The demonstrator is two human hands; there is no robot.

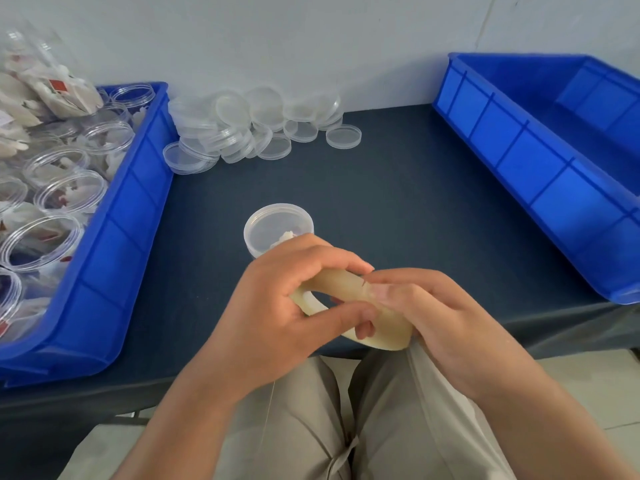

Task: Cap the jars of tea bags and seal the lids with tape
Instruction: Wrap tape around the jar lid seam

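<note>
A clear jar (273,225) with a lid on it stands on the dark table in front of me, tea bags showing faintly inside. Just below it I hold a pale yellowish roll of tape (337,282) over the table's front edge. My left hand (277,306) grips the roll's left side, fingers curled round the ring. My right hand (433,313) holds the right side, its thumb pressed on the outer face of the roll. A pile of clear lids (256,123) lies at the back of the table.
A blue bin (138,188) on the left holds several open jars (69,192) stuffed with tea bags. A second blue bin (540,157) sits at the right, its inside looking bare. A grey wall runs behind. My lap is below the table edge.
</note>
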